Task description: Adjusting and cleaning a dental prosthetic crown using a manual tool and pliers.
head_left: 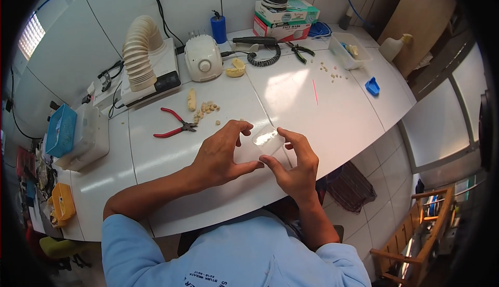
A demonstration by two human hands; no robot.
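A small clear plastic container (267, 138) is held above the table by my right hand (297, 165), its thumb and fingers at the container's right side. My left hand (224, 149) curves around the other side with thumb and fingers spread apart; a gap shows between it and the container. Left of my left hand, red-handled cutting pliers (176, 126) lie with their handles apart. Just beyond them are a pile of small cream tooth-like pieces (207, 109) and a longer cream block (192, 100).
At the back stand a white control box (202, 58), a ribbed suction hose (138, 53), a blue bottle (219, 29) and stacked boxes (283, 19). A cream dental model (235, 68), green-handled pliers (300, 51), a pink stick (315, 92), a blue piece (372, 86) and a plastic tub (338, 45) lie around.
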